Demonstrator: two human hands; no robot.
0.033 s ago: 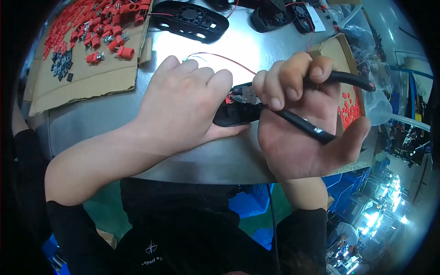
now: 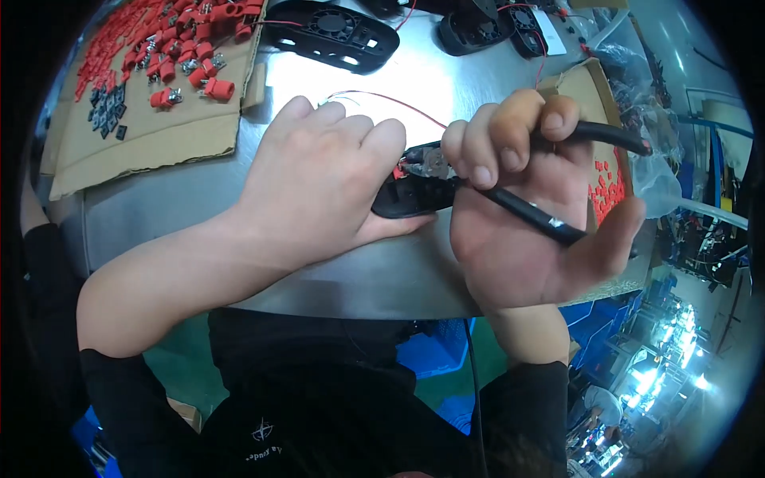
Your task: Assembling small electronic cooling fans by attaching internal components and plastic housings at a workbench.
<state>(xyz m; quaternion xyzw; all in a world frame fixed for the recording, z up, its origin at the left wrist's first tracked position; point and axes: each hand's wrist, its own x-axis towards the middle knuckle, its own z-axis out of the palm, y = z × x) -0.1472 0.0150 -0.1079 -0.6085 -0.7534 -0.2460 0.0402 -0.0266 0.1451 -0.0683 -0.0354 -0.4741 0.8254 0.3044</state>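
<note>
My left hand (image 2: 323, 179) is closed on a black plastic housing (image 2: 402, 201), its thumb stretched beneath the near edge. My right hand (image 2: 518, 231) holds pliers with black handles (image 2: 535, 217); its fingers curl round them while the thumb sticks out to the side. The metal jaws (image 2: 430, 165) lie over the housing, beside a small red part (image 2: 399, 170). Whether the jaws grip that part I cannot tell. Beyond my hands, a thin red wire (image 2: 382, 97) runs across the metal table (image 2: 351, 279). My left fingers hide the housing's far left side.
Cardboard (image 2: 171, 151) at the left bears many red connectors (image 2: 209, 88) and small black pieces (image 2: 107, 111). Black housings with round grilles (image 2: 331, 36) lie at the back. An open cardboard box (image 2: 594, 88) with small red pieces (image 2: 606, 187) stands at the right. A blue crate (image 2: 434, 350) is below the table.
</note>
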